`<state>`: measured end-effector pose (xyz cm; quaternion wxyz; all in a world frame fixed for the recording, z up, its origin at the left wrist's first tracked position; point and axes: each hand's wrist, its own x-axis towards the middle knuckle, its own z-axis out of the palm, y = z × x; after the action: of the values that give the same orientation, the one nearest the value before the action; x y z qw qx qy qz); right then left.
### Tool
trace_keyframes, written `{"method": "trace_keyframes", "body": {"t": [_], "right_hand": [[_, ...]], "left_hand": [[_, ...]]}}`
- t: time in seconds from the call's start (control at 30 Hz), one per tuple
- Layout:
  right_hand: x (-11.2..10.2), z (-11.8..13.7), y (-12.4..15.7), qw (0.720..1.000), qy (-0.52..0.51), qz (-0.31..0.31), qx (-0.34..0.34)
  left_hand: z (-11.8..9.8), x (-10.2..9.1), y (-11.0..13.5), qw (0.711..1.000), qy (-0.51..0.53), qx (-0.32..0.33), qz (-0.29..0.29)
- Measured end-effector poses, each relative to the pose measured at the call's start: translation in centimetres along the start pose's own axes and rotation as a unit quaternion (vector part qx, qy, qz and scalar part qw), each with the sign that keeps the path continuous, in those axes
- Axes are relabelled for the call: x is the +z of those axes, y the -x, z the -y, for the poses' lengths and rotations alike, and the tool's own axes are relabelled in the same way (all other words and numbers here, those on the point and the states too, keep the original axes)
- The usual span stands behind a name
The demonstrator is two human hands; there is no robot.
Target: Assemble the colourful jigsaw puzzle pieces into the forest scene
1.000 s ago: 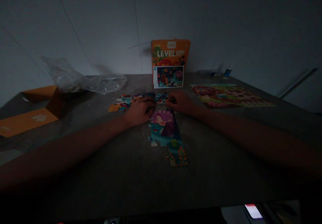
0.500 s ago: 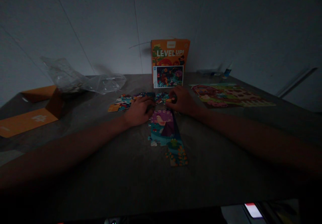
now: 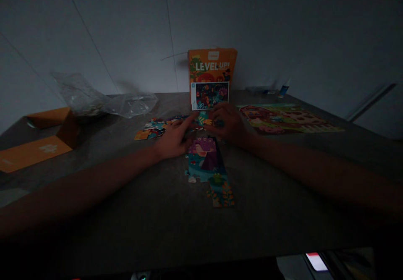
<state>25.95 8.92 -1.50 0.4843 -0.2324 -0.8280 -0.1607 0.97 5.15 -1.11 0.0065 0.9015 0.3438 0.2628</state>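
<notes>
My left hand [image 3: 174, 140] rests at the near right end of a pile of loose jigsaw puzzle pieces [image 3: 150, 129]. Its fingers are stretched out, with the index finger reaching towards a teal and orange puzzle piece [image 3: 204, 119]. My right hand [image 3: 230, 122] is on the other side of that piece, fingers bent down and closed at its right edge; the fingertips are dark and partly hidden. Nearer to me lies a joined puzzle section [image 3: 204, 162] showing a bird, a purple tent shape, a frog and orange plants.
An orange "LEVEL UP!" box [image 3: 212, 64] stands at the back with a picture card [image 3: 210, 96] against it. A farm puzzle [image 3: 289, 119] lies right, a small tube [image 3: 284, 89] behind it. Left are clear plastic bags [image 3: 129, 103] and an open orange box [image 3: 37, 150].
My left index finger has stretched out to the right and forward. My right hand has shifted slightly, and the teal and orange piece now shows between both hands.
</notes>
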Motion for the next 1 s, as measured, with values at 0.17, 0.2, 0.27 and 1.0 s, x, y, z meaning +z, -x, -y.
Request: {"method": "trace_keyframes", "body": {"t": [0.17,0.2,0.27,1.0], "right_hand": [[0.0,0.0,-0.1,0.997,-0.053,0.016,-0.056],[0.0,0.0,-0.1,0.997,-0.054,0.017,-0.056],[0.1,-0.1,0.0,0.997,-0.054,0.016,-0.057],[-0.6,1.4,-0.2,0.986,-0.057,0.144,-0.069]], "left_hand": [[-0.5,-0.3,0.2,0.994,-0.029,0.107,-0.019],[-0.5,-0.3,0.2,0.993,-0.037,0.114,-0.023],[-0.4,-0.2,0.3,0.991,-0.042,0.121,-0.027],[-0.5,-0.3,0.0,0.999,-0.012,0.017,-0.050]]}}
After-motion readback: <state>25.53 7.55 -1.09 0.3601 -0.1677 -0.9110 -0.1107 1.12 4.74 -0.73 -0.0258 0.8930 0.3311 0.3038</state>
